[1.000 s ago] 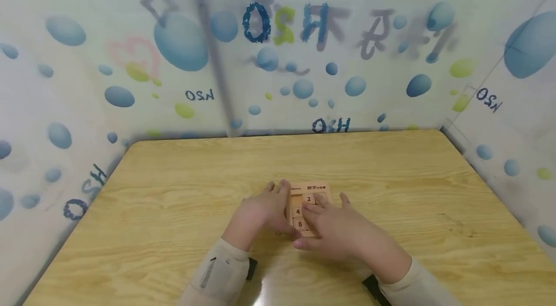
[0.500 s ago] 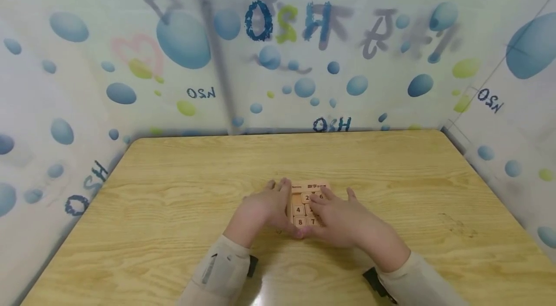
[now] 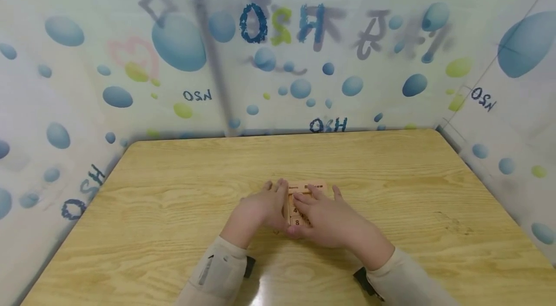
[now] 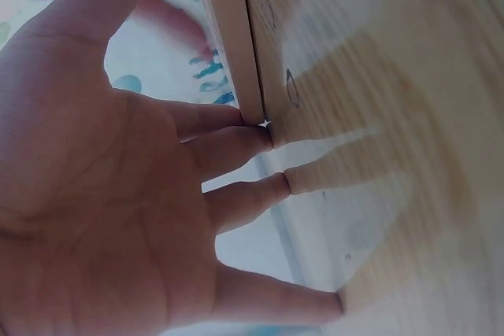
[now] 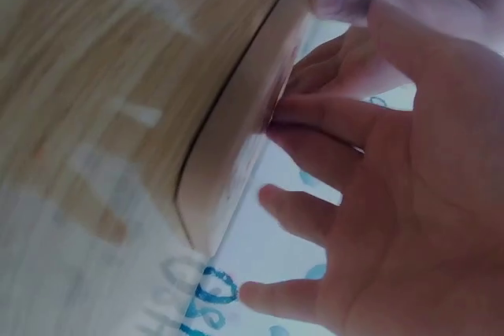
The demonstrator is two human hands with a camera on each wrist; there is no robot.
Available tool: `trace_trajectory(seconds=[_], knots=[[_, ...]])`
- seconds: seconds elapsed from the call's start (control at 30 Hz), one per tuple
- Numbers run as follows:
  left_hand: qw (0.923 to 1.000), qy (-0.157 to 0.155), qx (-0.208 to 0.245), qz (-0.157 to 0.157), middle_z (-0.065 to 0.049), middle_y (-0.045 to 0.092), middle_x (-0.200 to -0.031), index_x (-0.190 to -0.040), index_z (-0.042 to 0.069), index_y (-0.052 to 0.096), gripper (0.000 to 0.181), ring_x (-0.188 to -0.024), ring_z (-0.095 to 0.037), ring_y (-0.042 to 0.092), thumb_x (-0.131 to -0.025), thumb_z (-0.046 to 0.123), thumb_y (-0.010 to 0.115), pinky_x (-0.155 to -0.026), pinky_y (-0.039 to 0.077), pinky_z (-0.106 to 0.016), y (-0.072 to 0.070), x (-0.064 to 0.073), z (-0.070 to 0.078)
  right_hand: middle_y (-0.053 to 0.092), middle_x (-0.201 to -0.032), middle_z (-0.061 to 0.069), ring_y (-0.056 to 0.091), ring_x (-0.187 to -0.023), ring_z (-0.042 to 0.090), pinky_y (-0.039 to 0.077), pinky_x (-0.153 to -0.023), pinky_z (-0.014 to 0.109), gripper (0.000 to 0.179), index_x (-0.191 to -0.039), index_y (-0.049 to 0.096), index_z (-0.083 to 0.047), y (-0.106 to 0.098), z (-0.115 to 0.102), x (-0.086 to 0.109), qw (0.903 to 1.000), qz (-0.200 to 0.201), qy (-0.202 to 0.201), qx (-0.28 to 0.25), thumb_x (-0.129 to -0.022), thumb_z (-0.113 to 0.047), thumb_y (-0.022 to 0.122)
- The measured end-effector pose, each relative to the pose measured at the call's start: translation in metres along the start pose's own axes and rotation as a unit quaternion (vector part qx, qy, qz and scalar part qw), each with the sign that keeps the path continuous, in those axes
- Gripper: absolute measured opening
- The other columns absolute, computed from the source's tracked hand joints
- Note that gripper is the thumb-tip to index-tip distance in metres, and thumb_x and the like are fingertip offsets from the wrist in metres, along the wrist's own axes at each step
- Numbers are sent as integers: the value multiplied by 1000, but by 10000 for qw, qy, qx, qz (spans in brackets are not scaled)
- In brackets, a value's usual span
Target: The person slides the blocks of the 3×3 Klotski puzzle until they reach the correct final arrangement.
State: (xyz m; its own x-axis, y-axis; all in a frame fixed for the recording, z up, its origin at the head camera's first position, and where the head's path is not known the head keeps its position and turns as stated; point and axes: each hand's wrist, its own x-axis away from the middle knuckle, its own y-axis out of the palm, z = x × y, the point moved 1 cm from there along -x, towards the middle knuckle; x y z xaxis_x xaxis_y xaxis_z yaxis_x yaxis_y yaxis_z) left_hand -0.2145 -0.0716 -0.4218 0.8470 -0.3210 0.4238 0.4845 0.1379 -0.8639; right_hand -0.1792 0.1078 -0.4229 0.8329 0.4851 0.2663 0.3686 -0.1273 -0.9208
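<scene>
A wooden number-slide puzzle (image 3: 322,183) lies flat on the table, dark print along its far rim. Of its numbered tiles, the 4 and the 8 (image 3: 297,222) show on the left; the rest are mostly hidden under fingers. My left hand (image 3: 262,207) braces the puzzle's left side, fingers straight with several fingertips on the tabletop and the index at the frame's corner (image 4: 246,100). My right hand (image 3: 332,221) reaches over from the right with fingers extended, two fingertips at the tile face in the right wrist view. Its thumb lies by the near edge, close to the left thumb.
The wood-grain table (image 3: 391,175) extends around the puzzle on all sides. Behind it and along both sides stands a pale wall covering (image 3: 278,113) with blue and green drops and lettering.
My right hand has shifted left across the puzzle, its fingers now over the upper-left tiles. The 2, 6 and 7 seen half a second ago are covered. My left hand stays at the side.
</scene>
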Motion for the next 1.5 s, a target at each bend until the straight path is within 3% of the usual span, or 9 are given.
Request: trace_trajectory(seconds=[0.2, 0.27, 0.47, 0.63, 0.73, 0.97, 1.2, 1.3, 1.5], knots=[[9999, 24, 72, 76, -7, 22, -179, -172, 14, 17, 134, -167, -34, 19, -72, 61, 94, -123, 34, -74, 2, 1, -2, 46, -169, -4, 24, -166, 35, 11, -127, 81, 86, -158, 54, -19, -3, 2, 3, 9983, -77, 434, 379, -98, -80, 46], [10000, 21, 48, 83, -6, 22, -180, -172, 13, 17, 135, -167, -33, 19, -72, 62, 94, -124, 35, -71, 2, 1, -2, 47, -168, -2, 26, -165, 35, 12, -126, 81, 85, -157, 55, -19, -4, -1, 5, 9986, -138, 349, 359, -98, -80, 46], [10000, -13, -33, -9, -4, 20, -180, -172, 14, 15, 126, -168, -31, 18, -80, 57, 90, -125, 36, -71, 0, 2, -1, 39, -172, -8, 23, -166, 33, 8, -128, 79, 86, -163, 46, -24, 3, -10, 0, 9995, -209, -193, 119, -98, -80, 47], [9999, -86, -13, -57, -5, 21, -180, -172, 16, 18, 120, -168, -30, 18, -83, 52, 89, -123, 35, -73, 1, 2, 1, 33, -175, -9, 20, -167, 32, 10, -128, 80, 91, -166, 39, -24, 7, -5, -9, 9991, 66, -35, 425, -95, -80, 51], [9999, -150, -25, -63, -4, 20, -180, -172, 17, 17, 126, -168, -30, 18, -79, 57, 90, -123, 33, -76, 2, 2, 1, 30, -176, -5, 17, -168, 33, 8, -127, 81, 98, -167, 38, -20, 3, -4, -4, 9991, -10, 53, 431, -92, -80, 58], [9999, -80, -74, 52, -3, 19, -180, -172, 16, 15, 138, -168, -31, 19, -70, 67, 92, -120, 28, -82, 0, 2, 1, 49, -167, 4, 29, -164, 35, 13, -124, 84, 94, -152, 59, -9, -11, -12, 21, 9981, -380, 401, 278, -91, -80, 60], [9999, -104, -22, -20, -4, 18, -181, -173, 15, 13, 136, -168, -31, 17, -73, 66, 91, -123, 30, -77, 0, 2, -3, 44, -169, -3, 27, -165, 34, 10, -126, 82, 84, -157, 54, -16, 2, -24, 11, 9988, -259, 35, -409, -97, -74, 59], [9999, -89, 7, -61, -3, 18, -181, -173, 16, 13, 135, -168, -31, 16, -74, 66, 91, -122, 30, -80, 1, 2, -3, 39, -172, -2, 22, -166, 35, 8, -126, 82, 84, -161, 49, -17, -1, -18, 11, 9984, -288, 120, -479, -98, -71, 58], [9999, -110, 76, -61, -1, 13, -181, -173, 16, 11, 141, -169, -32, 13, -70, 67, 93, -120, 22, -85, -3, 1, -2, 39, -173, 10, 23, -164, 44, 8, -121, 87, 85, -159, 50, -9, -22, 12, 24, 9968, -328, 732, -28, -100, -69, 58]])
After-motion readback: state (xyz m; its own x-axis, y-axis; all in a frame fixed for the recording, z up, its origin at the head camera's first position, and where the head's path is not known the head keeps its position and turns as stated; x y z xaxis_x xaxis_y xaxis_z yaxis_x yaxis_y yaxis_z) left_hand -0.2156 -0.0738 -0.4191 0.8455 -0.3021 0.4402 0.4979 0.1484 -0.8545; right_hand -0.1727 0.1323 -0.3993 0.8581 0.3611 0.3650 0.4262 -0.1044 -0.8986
